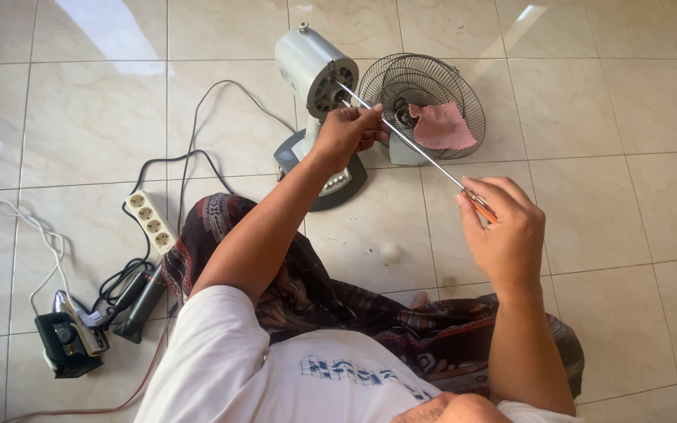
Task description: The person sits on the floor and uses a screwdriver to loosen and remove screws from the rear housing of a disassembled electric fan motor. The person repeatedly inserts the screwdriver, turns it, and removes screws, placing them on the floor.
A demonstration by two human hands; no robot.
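Seated on a pale tiled floor (589, 157), a person worked a long screwdriver (421, 149) into the motor housing (311, 66) of a stripped desk fan, which stood on its dark base (331, 184) at twelve o'clock from the knees. The right hand (503, 231) was clenched around the orange handle, while the left hand (350, 129) had its fingers pinched on the steel shaft close to the tip, steadying it at the motor face. The tool looked stiff, thin and light, probably slick along the bare metal, so the handle seemed the surer place to grip. At one o'clock lay the removed wire grille (425, 102) with a pink rag (442, 125) in it. A white power strip (150, 221) sat at nine o'clock, with black cables and a small dark device (68, 341) further toward eight o'clock.
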